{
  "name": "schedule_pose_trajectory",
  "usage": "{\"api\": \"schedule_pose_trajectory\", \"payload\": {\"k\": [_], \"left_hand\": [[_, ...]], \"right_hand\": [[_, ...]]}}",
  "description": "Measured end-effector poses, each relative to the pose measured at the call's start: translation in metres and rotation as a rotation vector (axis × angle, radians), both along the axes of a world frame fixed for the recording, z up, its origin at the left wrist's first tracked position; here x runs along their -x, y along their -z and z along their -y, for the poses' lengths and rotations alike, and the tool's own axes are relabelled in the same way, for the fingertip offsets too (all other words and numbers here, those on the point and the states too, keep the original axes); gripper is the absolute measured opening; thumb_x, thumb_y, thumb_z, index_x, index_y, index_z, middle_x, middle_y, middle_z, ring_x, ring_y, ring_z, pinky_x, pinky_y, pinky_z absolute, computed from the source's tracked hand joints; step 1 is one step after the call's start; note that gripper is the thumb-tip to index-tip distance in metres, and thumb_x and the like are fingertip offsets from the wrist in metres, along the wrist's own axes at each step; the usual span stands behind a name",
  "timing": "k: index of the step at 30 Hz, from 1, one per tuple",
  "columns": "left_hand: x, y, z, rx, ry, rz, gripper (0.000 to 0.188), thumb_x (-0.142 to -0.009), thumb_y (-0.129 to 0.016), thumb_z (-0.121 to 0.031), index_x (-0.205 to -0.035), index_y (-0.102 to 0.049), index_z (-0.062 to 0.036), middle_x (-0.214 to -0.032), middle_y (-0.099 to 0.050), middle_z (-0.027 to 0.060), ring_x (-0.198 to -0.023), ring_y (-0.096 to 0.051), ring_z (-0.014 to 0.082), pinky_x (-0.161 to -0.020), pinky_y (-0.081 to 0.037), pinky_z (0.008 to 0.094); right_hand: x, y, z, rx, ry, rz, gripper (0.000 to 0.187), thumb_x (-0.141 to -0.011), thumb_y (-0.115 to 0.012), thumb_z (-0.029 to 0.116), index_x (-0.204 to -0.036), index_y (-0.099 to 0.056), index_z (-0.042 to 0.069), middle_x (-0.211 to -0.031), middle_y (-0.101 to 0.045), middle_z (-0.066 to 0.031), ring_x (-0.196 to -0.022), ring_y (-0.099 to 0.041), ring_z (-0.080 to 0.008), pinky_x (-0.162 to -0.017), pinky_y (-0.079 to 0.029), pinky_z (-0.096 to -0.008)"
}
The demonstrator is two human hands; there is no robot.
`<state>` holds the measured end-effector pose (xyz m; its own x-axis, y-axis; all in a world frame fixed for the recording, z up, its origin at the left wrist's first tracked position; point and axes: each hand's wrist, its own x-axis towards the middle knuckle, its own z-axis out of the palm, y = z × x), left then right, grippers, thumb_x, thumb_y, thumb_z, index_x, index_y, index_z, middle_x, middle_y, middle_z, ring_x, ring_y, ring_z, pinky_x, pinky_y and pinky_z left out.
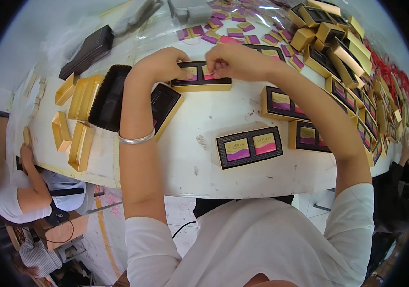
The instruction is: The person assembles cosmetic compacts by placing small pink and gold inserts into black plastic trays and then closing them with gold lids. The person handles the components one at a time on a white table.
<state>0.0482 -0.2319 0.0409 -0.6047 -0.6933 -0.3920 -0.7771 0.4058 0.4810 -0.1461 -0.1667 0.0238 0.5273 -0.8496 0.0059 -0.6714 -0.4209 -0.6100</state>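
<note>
A gold box (204, 87) with a black two-compartment tray stands ahead of me on the table. My left hand (159, 66) is closed about its left end, the thumb beside a purple-and-gold square packet (192, 73) in the left compartment. With fingers bent together, my right hand (235, 61) presses a pink-and-gold square packet (208, 72) into the right compartment. Just left of them, an open gold box (170, 112) with a black tray is partly hidden behind my left forearm. Nearer me lies a filled box (249, 147) holding one purple and one pink packet.
Empty gold box parts (81, 146) and stacked black trays (110, 98) lie left. Loose packets (235, 32) are scattered at the far side. Filled boxes (281, 103) and piled boxes (331, 31) crowd the right, near red ribbon (396, 71). Another person's arm (34, 174) reaches in at left.
</note>
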Motion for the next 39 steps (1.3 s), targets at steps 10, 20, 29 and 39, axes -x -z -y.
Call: {"api": "schedule_pose_trajectory", "payload": {"k": [10, 20, 29, 39], "left_hand": [[-0.001, 0.002, 0.003, -0.089, -0.058, -0.011, 0.046, -0.076, -0.073, -0.022, -0.111, -0.057, 0.003, -0.094, -0.061, 0.008, -0.072, -0.056, 0.0144, -0.058, -0.049, 0.0269], [-0.002, 0.013, 0.001, -0.141, -0.096, -0.083, 0.037, -0.078, -0.069, -0.022, -0.103, -0.059, 0.004, -0.081, -0.06, 0.0058, -0.061, -0.057, 0.0124, -0.053, -0.049, 0.0269], [0.022, -0.001, -0.052, 0.547, 0.216, -0.344, 0.052, -0.08, -0.067, -0.038, -0.113, -0.057, 0.0001, -0.094, -0.063, 0.0129, -0.075, -0.058, 0.016, -0.068, -0.048, 0.0286], [-0.08, -0.024, -0.156, 0.895, -0.334, 0.037, 0.068, -0.068, -0.07, -0.051, -0.114, -0.054, -0.0038, -0.096, -0.056, 0.0142, -0.078, -0.059, 0.0303, -0.06, -0.048, 0.037]], "right_hand": [[-0.013, 0.008, -0.021, 0.372, -0.04, -0.315, 0.014, -0.078, -0.056, 0.005, -0.09, -0.057, -0.002, -0.096, -0.056, -0.0121, -0.091, -0.055, -0.0284, -0.078, -0.046, -0.0362], [-0.006, 0.005, -0.036, 0.414, 0.034, -0.372, 0.028, -0.075, -0.058, 0.009, -0.102, -0.059, 0.002, -0.091, -0.063, -0.0135, -0.082, -0.06, -0.0275, -0.073, -0.049, -0.0343], [0.035, 0.032, 0.062, 0.363, 0.355, -0.432, 0.025, -0.073, -0.065, 0.017, -0.089, -0.061, -0.001, -0.089, -0.063, -0.0178, -0.081, -0.06, -0.0318, -0.075, -0.047, -0.0385], [0.007, -0.019, -0.005, -0.55, -0.131, 0.909, 0.048, -0.085, -0.063, 0.03, -0.121, -0.052, 0.001, -0.105, -0.062, -0.0172, -0.093, -0.06, -0.0196, -0.084, -0.048, -0.0287]]}}
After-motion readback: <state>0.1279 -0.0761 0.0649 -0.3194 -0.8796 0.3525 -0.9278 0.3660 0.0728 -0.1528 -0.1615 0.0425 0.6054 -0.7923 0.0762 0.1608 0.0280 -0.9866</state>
